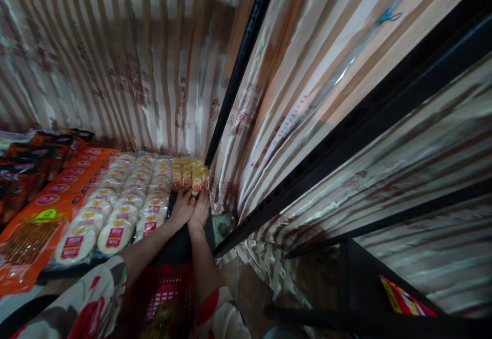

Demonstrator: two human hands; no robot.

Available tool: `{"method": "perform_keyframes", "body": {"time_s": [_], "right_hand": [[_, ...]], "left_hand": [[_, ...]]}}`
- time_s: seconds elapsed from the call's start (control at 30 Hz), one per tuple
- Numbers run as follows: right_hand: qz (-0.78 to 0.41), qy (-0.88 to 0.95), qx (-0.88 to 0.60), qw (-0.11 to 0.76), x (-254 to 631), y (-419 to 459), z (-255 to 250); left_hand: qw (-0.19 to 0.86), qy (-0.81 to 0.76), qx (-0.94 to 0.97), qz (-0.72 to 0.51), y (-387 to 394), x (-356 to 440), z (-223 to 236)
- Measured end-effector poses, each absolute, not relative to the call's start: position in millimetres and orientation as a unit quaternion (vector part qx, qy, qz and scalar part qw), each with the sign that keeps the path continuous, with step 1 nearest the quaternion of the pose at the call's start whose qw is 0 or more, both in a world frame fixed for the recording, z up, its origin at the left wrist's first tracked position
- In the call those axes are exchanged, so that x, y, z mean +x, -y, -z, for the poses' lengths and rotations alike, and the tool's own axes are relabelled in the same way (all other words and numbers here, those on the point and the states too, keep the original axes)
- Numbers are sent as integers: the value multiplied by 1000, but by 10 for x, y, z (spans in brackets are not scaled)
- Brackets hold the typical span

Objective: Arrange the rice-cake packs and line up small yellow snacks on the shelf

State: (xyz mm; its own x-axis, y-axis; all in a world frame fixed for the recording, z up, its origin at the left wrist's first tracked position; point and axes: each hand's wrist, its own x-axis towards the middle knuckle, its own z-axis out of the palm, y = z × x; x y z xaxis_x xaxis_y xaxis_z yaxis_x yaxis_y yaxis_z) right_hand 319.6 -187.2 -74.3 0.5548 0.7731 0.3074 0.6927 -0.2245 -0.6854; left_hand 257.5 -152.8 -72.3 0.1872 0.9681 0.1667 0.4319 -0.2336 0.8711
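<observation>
Both hands reach to the far end of a dark shelf, where small yellow snack packets [186, 167] with red labels stand in rows. My left hand [183, 208] and my right hand [199, 212] are side by side, almost touching. Their fingers close around the front small yellow packet [197, 184], which sits against the group. My palms and part of that packet's lower side are hidden. Left of the hands, rows of clear-wrapped round white crackers [117, 229] with red labels lie overlapping.
Orange snack bags [49, 200] and darker bags [23, 175] fill the shelf's left. A red basket [163, 288] with yellowish items sits below my arms. Black metal posts [238, 72] and a slanting beam [346, 139] stand right, before pleated curtains [154, 62]. A red-yellow packet [405, 298] lies lower right.
</observation>
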Motion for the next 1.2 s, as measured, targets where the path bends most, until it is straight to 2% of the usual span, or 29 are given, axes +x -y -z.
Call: {"method": "perform_keyframes", "body": {"time_s": [0.77,1.2], "right_hand": [[-63,482,-786,381,3152,1954,615],[-55,469,-785,402,3161,1938,651]], "left_hand": [[386,-498,685,-366,1515,2570,745],[353,-511,703,-348,1539,2589,746]]}}
